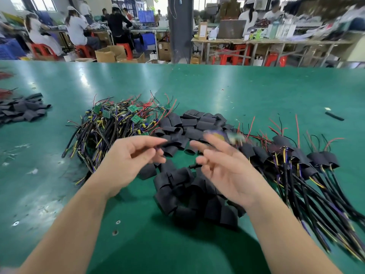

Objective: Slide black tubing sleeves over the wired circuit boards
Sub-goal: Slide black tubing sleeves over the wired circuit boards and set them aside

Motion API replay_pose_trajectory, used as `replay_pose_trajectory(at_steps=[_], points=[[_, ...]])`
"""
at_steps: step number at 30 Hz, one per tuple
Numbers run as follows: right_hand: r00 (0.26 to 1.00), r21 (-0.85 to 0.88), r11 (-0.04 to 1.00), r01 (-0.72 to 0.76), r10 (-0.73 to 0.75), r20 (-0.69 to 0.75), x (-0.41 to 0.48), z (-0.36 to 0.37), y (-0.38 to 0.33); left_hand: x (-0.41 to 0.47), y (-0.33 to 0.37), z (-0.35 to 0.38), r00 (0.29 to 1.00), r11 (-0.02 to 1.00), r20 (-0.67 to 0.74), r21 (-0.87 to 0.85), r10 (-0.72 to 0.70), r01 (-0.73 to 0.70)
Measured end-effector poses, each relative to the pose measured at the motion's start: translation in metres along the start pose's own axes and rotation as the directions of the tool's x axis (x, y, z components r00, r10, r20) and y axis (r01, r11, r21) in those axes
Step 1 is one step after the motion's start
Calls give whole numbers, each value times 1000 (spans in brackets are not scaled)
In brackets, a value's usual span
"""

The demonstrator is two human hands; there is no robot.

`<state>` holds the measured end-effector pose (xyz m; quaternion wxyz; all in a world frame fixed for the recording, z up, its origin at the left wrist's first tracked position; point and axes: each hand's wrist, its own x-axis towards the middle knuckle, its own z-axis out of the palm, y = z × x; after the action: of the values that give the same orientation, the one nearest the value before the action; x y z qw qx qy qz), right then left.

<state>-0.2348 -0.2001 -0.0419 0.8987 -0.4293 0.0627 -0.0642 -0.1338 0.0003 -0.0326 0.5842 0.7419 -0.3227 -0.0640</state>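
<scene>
My left hand (pixel 134 155) and my right hand (pixel 225 167) hover side by side above a heap of short black tubing sleeves (pixel 185 196). Both have loosely spread fingers and hold nothing I can see. A blurred green circuit board (pixel 236 137) shows just past my right fingertips, apart from them. To the left lies a tangle of bare wired circuit boards (pixel 116 123). Boards with sleeves over them (pixel 296 159) lie in a row on the right, their cables running toward me.
The green table (pixel 256 91) carries another pile of black sleeves (pixel 23 110) at the far left and a single sleeve (pixel 334 116) at the far right. Small scraps dot the left side. Seated people work at benches beyond the table.
</scene>
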Motion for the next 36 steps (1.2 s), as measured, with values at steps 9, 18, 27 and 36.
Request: replay_pose_trajectory(at_steps=[9,18,27,36], points=[[947,-328,914,237,-293,-134,0,-13,-14,-3,-10,3,993,831,-44,545,-105,112],[907,-431,898,91,-253,-336,13,-7,15,12,7,83,969,551,115,805,219,-220],[948,-528,849,18,-182,-260,17,-14,19,15,-19,83,931,585,41,768,362,-261],[903,-960,274,-66,-392,-174,33,-35,-1,12,-33,68,930,795,-220,596,295,-111]])
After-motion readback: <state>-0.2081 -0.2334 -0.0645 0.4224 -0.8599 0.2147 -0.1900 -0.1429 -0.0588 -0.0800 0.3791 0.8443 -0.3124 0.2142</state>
